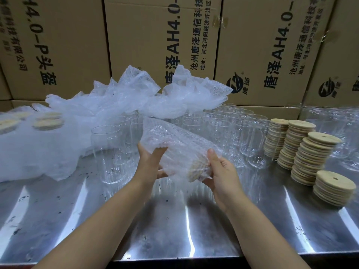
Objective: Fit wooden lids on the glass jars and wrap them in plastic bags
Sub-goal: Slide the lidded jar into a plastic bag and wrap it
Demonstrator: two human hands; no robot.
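Head view: left hand (pixel 150 162), right hand (pixel 223 171) grasp lidded, bagged jar (pixel 178 148); rows of bare jars (pixel 233 125), lid stacks (pixel 310 152) remain.

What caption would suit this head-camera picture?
Bubble-bagged lidded jar held by left hand and right hand above a steel table.

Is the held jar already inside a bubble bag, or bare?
Inside: bubble bag covers the jar, its wooden lid showing through; left hand and right hand hold it.
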